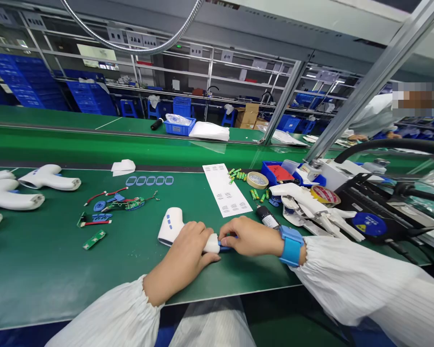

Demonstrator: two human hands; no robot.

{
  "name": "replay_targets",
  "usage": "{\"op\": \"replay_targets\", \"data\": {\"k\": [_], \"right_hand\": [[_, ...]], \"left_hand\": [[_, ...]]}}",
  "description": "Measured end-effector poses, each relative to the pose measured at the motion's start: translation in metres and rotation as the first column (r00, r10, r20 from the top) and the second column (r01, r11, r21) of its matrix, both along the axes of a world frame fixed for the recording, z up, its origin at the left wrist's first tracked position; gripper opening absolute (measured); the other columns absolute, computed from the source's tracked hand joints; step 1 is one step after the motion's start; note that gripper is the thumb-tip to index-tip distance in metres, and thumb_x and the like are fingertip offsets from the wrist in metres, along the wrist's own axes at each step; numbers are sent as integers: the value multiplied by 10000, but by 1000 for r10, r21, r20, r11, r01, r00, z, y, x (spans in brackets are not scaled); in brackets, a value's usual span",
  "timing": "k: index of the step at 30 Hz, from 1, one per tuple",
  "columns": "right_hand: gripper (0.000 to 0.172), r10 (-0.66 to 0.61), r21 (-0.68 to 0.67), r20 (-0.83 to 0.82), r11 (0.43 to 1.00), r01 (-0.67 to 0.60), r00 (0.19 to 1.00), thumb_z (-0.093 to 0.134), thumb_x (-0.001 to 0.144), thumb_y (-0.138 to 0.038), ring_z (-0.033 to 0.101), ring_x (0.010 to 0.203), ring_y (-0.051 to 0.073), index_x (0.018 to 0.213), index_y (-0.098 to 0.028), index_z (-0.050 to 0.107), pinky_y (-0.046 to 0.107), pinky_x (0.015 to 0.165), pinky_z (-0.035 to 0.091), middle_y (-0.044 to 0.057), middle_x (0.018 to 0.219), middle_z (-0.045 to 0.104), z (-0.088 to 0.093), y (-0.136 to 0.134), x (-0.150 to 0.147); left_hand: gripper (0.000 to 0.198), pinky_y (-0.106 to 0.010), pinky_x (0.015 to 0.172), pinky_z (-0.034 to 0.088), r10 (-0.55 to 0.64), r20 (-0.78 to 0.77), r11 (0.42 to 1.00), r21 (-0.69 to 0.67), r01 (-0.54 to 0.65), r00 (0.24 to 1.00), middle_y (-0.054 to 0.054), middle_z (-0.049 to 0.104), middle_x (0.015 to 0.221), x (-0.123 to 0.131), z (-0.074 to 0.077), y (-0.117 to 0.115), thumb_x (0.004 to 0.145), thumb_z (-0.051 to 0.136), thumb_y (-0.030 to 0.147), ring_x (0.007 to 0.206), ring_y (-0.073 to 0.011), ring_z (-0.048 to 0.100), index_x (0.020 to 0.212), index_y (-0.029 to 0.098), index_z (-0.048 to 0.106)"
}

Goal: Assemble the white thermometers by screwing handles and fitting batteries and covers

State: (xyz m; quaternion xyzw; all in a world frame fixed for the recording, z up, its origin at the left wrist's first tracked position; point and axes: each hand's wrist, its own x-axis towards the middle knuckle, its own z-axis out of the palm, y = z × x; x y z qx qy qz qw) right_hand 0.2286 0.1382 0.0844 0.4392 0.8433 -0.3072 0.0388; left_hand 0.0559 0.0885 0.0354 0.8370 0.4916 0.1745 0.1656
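A white gun-shaped thermometer housing (171,225) with blue buttons lies on its side on the green bench, its handle pointing right. My left hand (188,248) is wrapped over the handle and presses it to the bench, hiding its middle. At the handle's open end, my right hand (244,236) pinches a small blue part (224,248); the fingers cover most of it, so I cannot tell how far it sits inside. A blue band (291,246) is around my right wrist. Just beyond that wrist lies a black cylindrical electric screwdriver (267,218).
More white housings (50,178) lie at the left. Circuit boards (94,239), red wires and blue frames (150,180) are spread mid-bench. Behind my hands are a label sheet (226,190), green batteries (237,174) and a tape roll (257,180). Housing shells (307,202) pile up right. A co-worker's sleeve (372,115) shows far right.
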Motion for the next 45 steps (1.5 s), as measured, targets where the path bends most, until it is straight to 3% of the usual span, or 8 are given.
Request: {"op": "replay_targets", "data": {"k": [14,21,23,25,28,32,38,45], "right_hand": [[168,27,136,131,990,-45,991,555,770,-212,596,715,199,812,-202,718,252,578,375,52,760,681,11,-4,-12],[263,-15,277,-13,961,18,1000,413,882,-219,630,731,182,922,-176,669,279,666,485,49,778,686,-4,-5,41],[273,-57,354,-33,933,65,998,405,875,-200,625,847,232,1004,-152,640,377,762,498,110,902,674,-11,-7,53],[317,-52,443,-76,893,81,996,452,859,-214,569,1013,273,1143,-139,572,467,873,459,165,1094,607,-14,-13,52],[572,164,610,-167,792,-28,972,569,826,-341,425,1209,286,1334,-158,377,476,973,403,183,1322,438,-13,-27,31],[467,484,754,-199,631,-182,852,456,891,-236,496,1135,258,1332,-149,329,419,907,453,175,1247,513,-10,-34,-5],[496,155,462,-336,886,19,929,413,909,-354,615,709,199,1344,-147,298,305,631,486,81,878,649,19,4,-14],[549,-20,538,-534,764,358,845,341,918,-421,587,632,176,1403,-184,241,258,586,446,40,782,629,44,56,-29]], "left_hand": [[259,-375,713,404,20,22,1000,20,-20,1000,-47,567,857,3,1,2,746,689,346,822,-247,508,888,156,584],[279,-349,730,438,200,235,974,58,-219,951,-40,583,903,-14,21,-4,765,664,346,835,-217,538,960,180,551],[323,-322,716,462,314,559,936,-47,-349,767,-29,588,898,-23,33,-6,775,640,418,808,-190,562,973,186,530],[391,-304,720,491,370,869,899,-246,-361,329,-21,604,881,-29,45,-9,753,641,497,811,-179,590,969,186,541],[396,-336,792,527,401,873,874,-456,-168,-279,-35,629,868,-30,57,-12,802,576,531,857,-185,619,955,166,575],[365,-357,849,536,554,639,799,-588,125,-535,-44,623,792,-24,50,-14,898,441,490,776,-151,636,900,147,567],[330,-369,912,493,620,703,746,-665,-15,-348,-85,607,998,-27,-9,-28,887,476,436,939,-190,626,1086,176,514],[308,-277,816,453,505,825,863,-489,-130,254,-33,605,881,-22,-35,-48,796,589,477,893,-183,565,922,198,619]]}}
